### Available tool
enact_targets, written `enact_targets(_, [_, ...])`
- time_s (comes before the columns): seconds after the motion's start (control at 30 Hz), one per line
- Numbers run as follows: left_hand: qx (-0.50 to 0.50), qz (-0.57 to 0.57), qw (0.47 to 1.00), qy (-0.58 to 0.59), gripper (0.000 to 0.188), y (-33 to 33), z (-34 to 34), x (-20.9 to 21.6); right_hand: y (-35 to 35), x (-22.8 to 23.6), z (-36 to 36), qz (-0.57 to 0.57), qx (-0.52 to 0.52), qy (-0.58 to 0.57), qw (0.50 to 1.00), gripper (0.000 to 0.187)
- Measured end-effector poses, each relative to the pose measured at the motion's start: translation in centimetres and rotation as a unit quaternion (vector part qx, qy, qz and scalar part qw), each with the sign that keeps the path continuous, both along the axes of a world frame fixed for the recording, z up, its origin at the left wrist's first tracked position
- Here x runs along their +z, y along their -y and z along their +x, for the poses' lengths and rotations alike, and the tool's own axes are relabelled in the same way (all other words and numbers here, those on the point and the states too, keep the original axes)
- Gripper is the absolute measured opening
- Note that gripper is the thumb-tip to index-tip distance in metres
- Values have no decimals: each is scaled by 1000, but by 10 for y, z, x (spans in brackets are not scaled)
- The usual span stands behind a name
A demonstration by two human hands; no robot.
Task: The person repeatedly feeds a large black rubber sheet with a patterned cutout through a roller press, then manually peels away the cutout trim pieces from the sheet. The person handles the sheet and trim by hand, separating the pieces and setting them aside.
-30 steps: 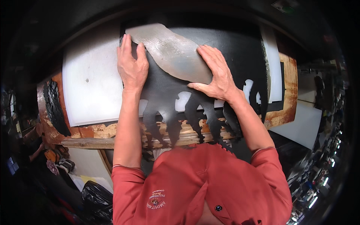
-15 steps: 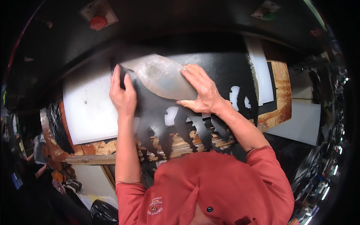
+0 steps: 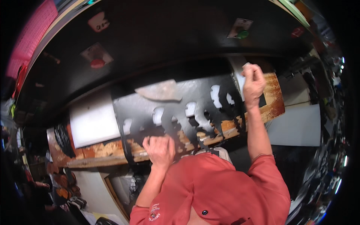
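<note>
A black sheet (image 3: 150,108), its near side cut into strips with scalloped gaps, lies over a worn wooden board. On its far part rests a flat grey, curved piece with a pointed end (image 3: 161,92), close to the black machine beam and touched by neither hand. My left hand (image 3: 160,150) is curled into a loose fist at the sheet's near edge, with no object visible in it. Raised beyond the sheet's right side, my right hand (image 3: 254,84) has its fingers pinched together. Something small and pale shows at their tips, too unclear to name.
The wide black beam (image 3: 161,41) spans the far side, bearing a red knob (image 3: 98,63) and a green knob (image 3: 243,34). A white board (image 3: 93,125) lies left of the sheet. The wooden board's front edge (image 3: 97,161) runs before me. A pale panel (image 3: 296,127) stands at right.
Both hands have left the grey curved piece, which lies on the sheet. My left hand has drawn back toward me; the right has moved right and closed. The view has shifted, showing more of the beam.
</note>
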State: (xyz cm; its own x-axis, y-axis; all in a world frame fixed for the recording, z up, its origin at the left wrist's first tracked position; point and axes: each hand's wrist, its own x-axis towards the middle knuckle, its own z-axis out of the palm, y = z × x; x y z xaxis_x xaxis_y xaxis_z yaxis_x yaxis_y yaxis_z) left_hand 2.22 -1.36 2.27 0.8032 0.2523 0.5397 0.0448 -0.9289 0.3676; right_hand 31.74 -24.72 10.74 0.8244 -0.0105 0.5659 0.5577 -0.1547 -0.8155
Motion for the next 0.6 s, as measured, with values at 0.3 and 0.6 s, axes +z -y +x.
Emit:
enact_targets(0.3, [46, 36, 998, 18, 6, 5, -2, -1, 15, 47, 17, -114, -65, 141, 981, 22])
enact_targets(0.6, [69, 31, 997, 34, 29, 4, 1, 0, 92, -100, -95, -281, -131, -122, 943, 32])
